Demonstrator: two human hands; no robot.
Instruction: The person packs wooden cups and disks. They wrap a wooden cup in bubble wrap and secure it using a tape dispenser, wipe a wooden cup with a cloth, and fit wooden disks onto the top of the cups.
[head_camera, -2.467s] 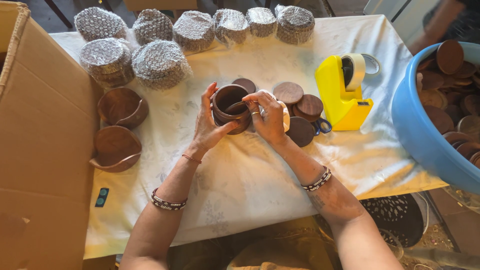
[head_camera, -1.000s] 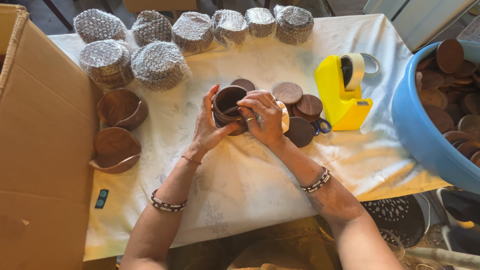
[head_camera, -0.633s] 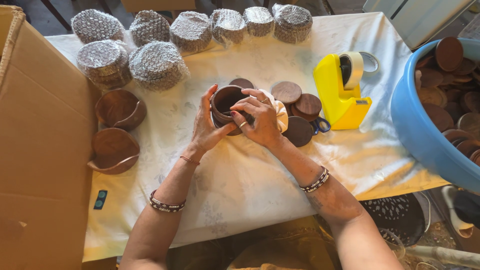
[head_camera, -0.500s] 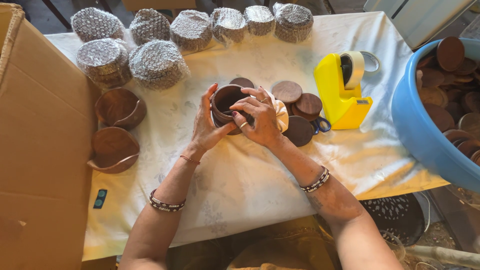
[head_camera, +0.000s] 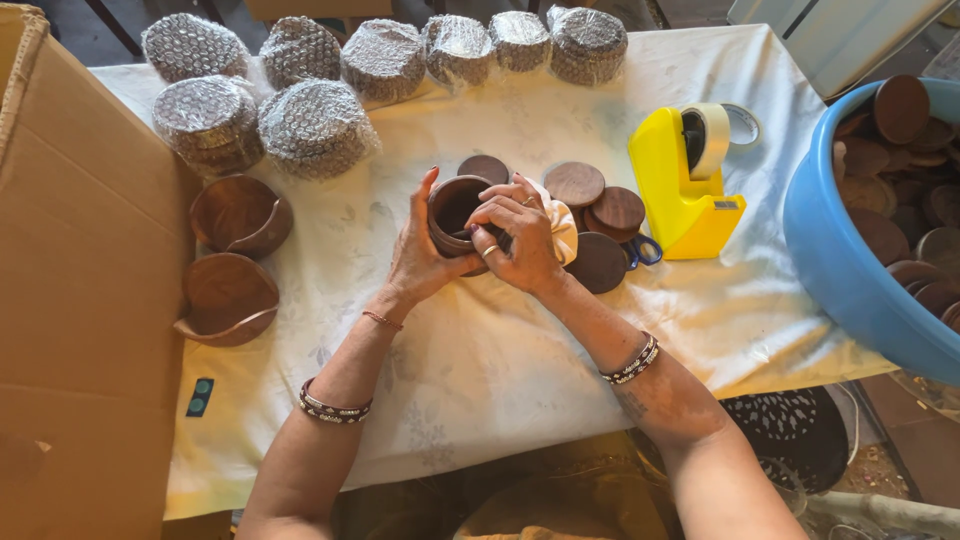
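White patterned cloth covers the tabletop (head_camera: 480, 370), with a tall brown cardboard box (head_camera: 80, 300) standing at its left edge and a big blue plastic tub (head_camera: 850, 270) of dark wooden discs at the right. At the centre the left hand (head_camera: 418, 258) cups the side of a round dark wooden bowl (head_camera: 455, 212), fingers wrapped around its wall, while the right hand (head_camera: 520, 240) is closed over the near rim, seemingly pressing a pale cloth (head_camera: 562, 228) against it; the step looks like wiping the bowl. Flat round wooden lids (head_camera: 600, 205) lie just beside it, a yellow tape dispenser (head_camera: 685, 185) sits near, and bubble-wrapped round bundles (head_camera: 385, 58) line the far edge. Two more wooden bowls (head_camera: 235, 255) wait left.
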